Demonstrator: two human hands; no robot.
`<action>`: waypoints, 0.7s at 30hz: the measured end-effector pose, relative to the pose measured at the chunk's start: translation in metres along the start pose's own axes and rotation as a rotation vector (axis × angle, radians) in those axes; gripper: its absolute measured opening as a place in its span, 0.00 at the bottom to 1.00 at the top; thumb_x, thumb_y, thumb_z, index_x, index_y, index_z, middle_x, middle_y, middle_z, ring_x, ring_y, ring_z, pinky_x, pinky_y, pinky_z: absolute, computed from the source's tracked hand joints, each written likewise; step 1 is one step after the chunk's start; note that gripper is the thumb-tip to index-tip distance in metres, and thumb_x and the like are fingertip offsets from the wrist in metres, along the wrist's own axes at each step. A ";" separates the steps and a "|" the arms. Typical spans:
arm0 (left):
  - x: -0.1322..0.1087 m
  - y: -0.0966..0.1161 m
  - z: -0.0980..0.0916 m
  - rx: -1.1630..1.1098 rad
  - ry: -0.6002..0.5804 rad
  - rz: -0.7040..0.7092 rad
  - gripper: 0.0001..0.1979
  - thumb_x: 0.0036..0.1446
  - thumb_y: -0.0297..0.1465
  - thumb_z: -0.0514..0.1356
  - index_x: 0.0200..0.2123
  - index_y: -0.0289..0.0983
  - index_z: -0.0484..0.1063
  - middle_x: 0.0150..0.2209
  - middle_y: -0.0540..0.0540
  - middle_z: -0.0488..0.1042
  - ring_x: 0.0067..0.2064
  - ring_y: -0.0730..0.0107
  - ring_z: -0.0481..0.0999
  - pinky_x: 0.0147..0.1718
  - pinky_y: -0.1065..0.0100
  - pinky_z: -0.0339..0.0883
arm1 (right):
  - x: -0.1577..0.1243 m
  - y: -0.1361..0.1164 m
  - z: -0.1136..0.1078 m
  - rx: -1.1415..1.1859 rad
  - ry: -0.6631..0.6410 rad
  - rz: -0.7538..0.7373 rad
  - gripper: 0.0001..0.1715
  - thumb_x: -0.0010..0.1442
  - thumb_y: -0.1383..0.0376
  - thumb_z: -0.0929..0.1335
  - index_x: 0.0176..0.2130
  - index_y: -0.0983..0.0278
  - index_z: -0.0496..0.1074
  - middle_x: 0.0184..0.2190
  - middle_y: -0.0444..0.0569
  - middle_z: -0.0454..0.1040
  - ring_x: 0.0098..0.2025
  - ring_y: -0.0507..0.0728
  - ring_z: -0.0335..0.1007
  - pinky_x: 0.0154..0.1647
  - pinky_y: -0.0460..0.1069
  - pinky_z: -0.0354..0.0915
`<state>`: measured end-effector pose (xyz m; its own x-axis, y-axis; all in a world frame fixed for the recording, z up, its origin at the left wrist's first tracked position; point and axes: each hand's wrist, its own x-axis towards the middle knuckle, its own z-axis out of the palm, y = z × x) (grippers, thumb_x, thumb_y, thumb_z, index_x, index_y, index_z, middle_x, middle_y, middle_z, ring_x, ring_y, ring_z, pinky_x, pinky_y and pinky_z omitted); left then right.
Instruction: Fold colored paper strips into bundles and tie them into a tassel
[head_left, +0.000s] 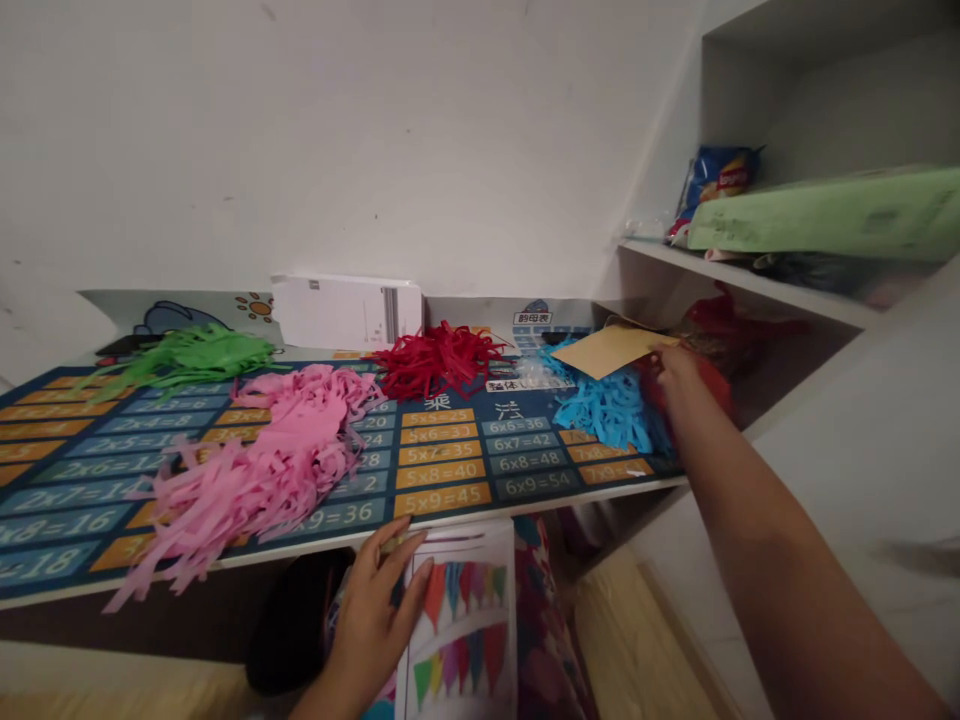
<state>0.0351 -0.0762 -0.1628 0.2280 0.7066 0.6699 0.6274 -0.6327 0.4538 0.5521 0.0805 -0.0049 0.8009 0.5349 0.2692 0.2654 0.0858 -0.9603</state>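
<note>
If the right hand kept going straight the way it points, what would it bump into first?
Probably the tan paper sheet: the right hand already touches its edge. Past that lies more blue paper fringe, then the wall, though depth is hard to judge.

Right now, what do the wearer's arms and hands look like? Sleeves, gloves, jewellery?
Both bare. The left hand and right hand show no gloves, and no rings or watch that I can make out. The right forearm is uncovered along its whole visible length, with no sleeve in view; the left shows only to the wrist.

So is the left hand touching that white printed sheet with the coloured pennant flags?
Touching. The head view shows the left hand lying flat on the white printed sheet with coloured pennant flags, fingers overlapping its left edge.
</note>
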 end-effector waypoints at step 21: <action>0.057 0.082 -0.041 -0.810 0.028 -0.214 0.44 0.48 0.58 0.65 0.64 0.43 0.64 0.63 0.37 0.68 0.62 0.47 0.69 0.56 0.53 0.67 | -0.288 -0.034 -0.103 0.303 -0.504 -0.147 0.14 0.46 0.56 0.79 0.28 0.59 0.76 0.29 0.46 0.77 0.29 0.55 0.72 0.27 0.48 0.69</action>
<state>0.0692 -0.1008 -0.0636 0.1393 0.8357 0.5312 -0.0761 -0.5259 0.8472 0.3671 -0.1630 -0.0424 0.3948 0.8255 0.4034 0.1297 0.3846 -0.9139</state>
